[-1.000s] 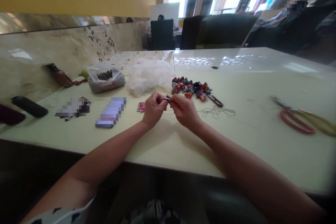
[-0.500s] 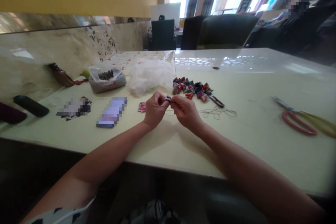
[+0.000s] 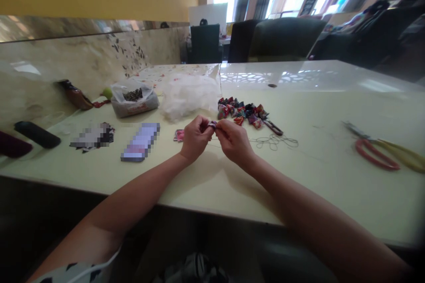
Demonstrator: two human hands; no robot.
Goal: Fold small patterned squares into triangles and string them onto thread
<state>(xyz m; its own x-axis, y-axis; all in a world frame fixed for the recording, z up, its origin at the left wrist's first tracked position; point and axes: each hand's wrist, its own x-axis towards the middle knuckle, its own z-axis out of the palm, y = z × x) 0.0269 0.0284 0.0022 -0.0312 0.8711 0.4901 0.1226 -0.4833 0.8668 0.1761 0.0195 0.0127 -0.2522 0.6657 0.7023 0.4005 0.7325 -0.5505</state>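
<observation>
Over the table's middle, my left hand (image 3: pixel 196 139) pinches a small patterned fabric piece (image 3: pixel 212 124) between thumb and fingers. My right hand (image 3: pixel 235 141) meets it from the other side, its fingertips closed at the fabric's edge; whether they also grip a needle is too small to see. A thin dark thread (image 3: pixel 275 140) lies in loose loops right of my hands. Just behind them sits a cluster of small stuffed fabric pieces (image 3: pixel 242 110), with thread snips (image 3: pixel 274 128) beside it. Pink fabric scraps (image 3: pixel 179 135) lie left of my left hand.
White stuffing (image 3: pixel 189 95) and a plastic bag (image 3: pixel 134 99) with dark bits stand behind. To the left are a phone (image 3: pixel 141 141), fabric scraps (image 3: pixel 94 136) and a dark thread spool (image 3: pixel 37 134). Large scissors (image 3: pixel 378 152) with red and yellow handles lie right.
Both hands stay almost in place on the fabric piece. The whole view has shifted very slightly.
</observation>
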